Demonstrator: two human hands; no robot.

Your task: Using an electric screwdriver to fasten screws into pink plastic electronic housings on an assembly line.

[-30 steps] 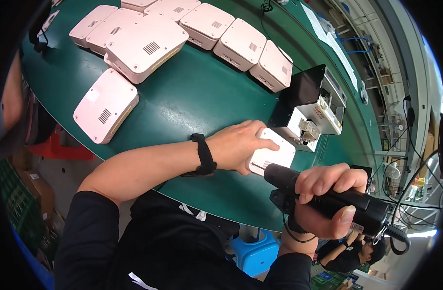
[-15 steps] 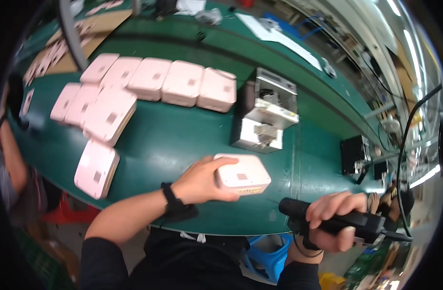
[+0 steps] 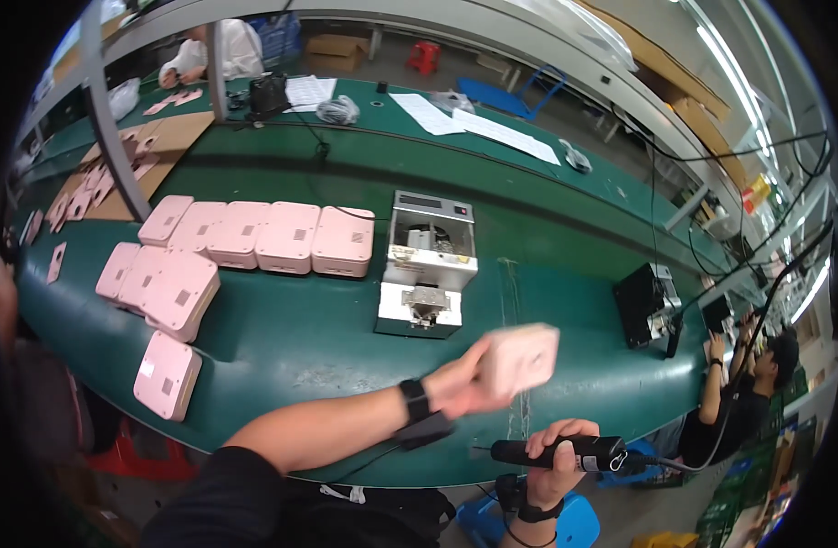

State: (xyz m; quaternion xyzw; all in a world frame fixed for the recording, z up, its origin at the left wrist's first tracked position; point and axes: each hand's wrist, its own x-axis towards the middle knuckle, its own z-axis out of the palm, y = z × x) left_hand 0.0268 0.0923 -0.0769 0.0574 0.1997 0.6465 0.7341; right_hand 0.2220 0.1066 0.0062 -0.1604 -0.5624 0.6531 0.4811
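Observation:
A pink square plastic case [image 3: 526,359], smeared by motion, is held up over the green bench by my left hand [image 3: 463,379], its fingers closed on the near-left side. To the right and nearer me, my right hand [image 3: 562,457] wraps round a black electric screwdriver [image 3: 597,453]. Its thin bit points left, apart from the case, and a cable runs from its rear end. Beyond my left hand stands a silver and black screw feeder [image 3: 428,260]. Several similar pink cases [image 3: 286,236] lie in rows at the left, with one case [image 3: 168,376] nearest the front edge.
Pink flat parts [image 3: 94,183] lie on cardboard at the far left. A second black machine [image 3: 647,306] stands at the right, near a co-worker [image 3: 743,393]. Another person [image 3: 220,55] works across the bench. Metal posts and a hanging cable [image 3: 775,365] frame the space.
My left hand has lifted the pink case and carried it to the right. The screwdriver in my right hand has come round to point more level. The view has shifted.

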